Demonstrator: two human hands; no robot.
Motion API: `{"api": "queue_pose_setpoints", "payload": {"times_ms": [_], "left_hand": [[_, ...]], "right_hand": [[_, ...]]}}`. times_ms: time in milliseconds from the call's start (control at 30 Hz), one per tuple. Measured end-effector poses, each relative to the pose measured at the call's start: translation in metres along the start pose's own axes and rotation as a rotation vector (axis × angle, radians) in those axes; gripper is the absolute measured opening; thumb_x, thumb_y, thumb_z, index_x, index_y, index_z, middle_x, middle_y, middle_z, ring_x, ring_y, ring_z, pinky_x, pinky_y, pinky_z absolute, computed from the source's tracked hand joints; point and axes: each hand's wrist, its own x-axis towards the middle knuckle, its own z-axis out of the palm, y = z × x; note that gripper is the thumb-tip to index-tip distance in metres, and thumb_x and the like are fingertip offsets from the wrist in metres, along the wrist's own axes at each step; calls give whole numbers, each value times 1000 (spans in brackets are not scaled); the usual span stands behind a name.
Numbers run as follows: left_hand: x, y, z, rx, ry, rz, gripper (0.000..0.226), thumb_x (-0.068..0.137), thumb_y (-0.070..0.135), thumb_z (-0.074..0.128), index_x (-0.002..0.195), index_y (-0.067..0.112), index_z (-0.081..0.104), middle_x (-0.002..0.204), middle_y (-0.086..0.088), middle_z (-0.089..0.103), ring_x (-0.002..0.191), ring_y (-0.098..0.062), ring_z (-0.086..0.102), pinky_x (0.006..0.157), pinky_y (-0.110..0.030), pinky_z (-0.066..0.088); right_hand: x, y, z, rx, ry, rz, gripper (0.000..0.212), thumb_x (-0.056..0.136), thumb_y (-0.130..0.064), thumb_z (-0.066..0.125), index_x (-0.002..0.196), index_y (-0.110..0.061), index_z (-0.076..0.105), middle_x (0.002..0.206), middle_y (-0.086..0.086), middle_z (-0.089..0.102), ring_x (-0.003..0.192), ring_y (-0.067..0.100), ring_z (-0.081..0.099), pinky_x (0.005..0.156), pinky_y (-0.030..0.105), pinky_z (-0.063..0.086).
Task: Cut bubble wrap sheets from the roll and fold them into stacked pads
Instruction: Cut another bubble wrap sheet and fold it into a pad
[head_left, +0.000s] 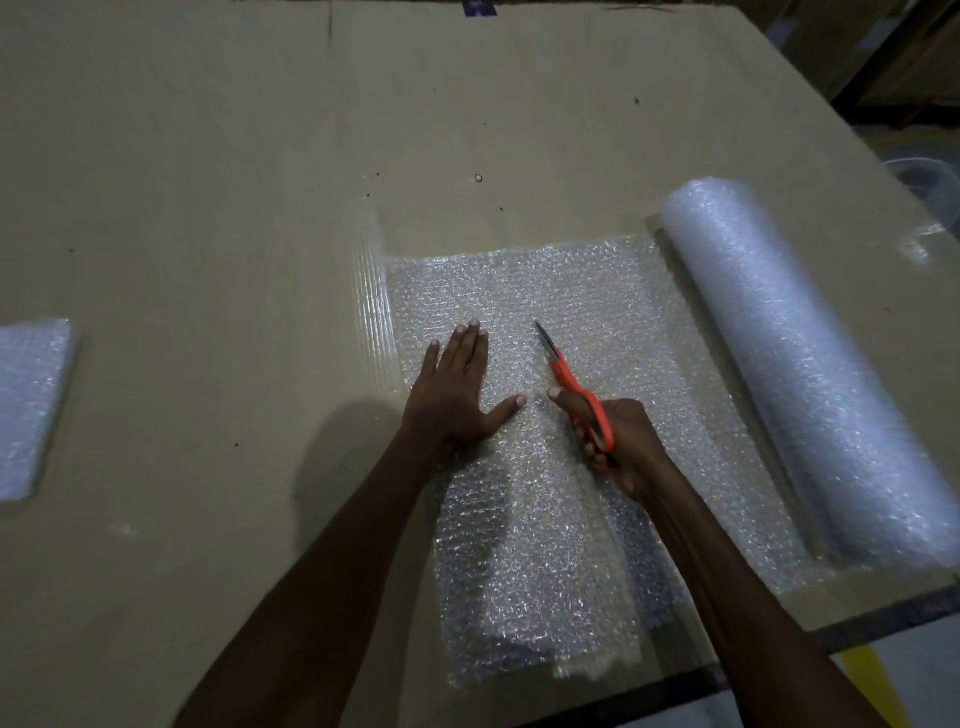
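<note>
A roll of bubble wrap lies at the right, with a sheet unrolled from it to the left across the cardboard-covered table. My left hand presses flat on the sheet, fingers straight. My right hand grips orange-handled scissors, whose blades point away from me along the sheet, just right of my left hand. A folded bubble wrap pad lies at the far left.
The table's near right edge runs beside the roll's end, with floor and a yellow mark below it. A clear plastic item sits past the table's right edge. Bare cardboard stretches behind and to the left of the sheet.
</note>
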Motion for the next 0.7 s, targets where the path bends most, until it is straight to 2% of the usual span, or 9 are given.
{"api": "queue_pose_setpoints", "payload": {"times_ms": [100, 167, 333, 433, 600, 700], "left_hand": [[5, -1, -3, -30, 12, -9, 107, 86, 82, 19, 159, 7, 0, 167, -9, -7, 154, -21, -8, 123, -47, -7], [13, -3, -9, -40, 47, -15, 100, 91, 77, 25, 159, 7, 2, 167, -8, -7, 154, -21, -8, 123, -47, -9], [48, -13, -24, 25, 39, -25, 89, 96, 68, 16, 159, 7, 3, 167, -10, -6, 154, -22, -9, 123, -50, -6], [53, -21, -19, 40, 9, -24, 87, 98, 68, 18, 159, 8, 4, 167, -9, -5, 154, -21, -8, 124, -49, -4], [53, -24, -13, 2, 13, -34, 89, 96, 71, 17, 160, 10, 3, 167, -6, -7, 154, -18, -10, 124, -46, -5], [52, -25, -13, 8, 11, -36, 90, 95, 71, 18, 160, 10, 5, 168, -6, -5, 154, -18, -9, 124, -46, -6]], "right_hand": [[-2, 3, -3, 3, 1, 2, 44, 76, -38, 88, 55, -9, 62, 50, 8, 50, 36, 15, 38, 38, 19, 28], [-3, 2, -3, 0, -1, -1, 44, 76, -40, 88, 57, -8, 64, 50, 9, 50, 37, 16, 39, 38, 19, 28], [1, -2, -1, 9, 4, -6, 43, 77, -39, 87, 67, -3, 66, 52, 9, 51, 39, 16, 39, 37, 19, 28], [5, -10, 3, 5, 4, -13, 44, 78, -39, 87, 61, -6, 63, 49, 8, 50, 37, 15, 38, 37, 19, 28], [8, -14, 8, 48, 0, -14, 45, 82, -27, 85, 55, -6, 56, 41, 4, 47, 29, 12, 35, 33, 17, 25], [6, -11, 10, 107, -18, -11, 37, 83, -20, 84, 65, -1, 58, 41, 3, 49, 28, 10, 36, 31, 16, 26]]}}
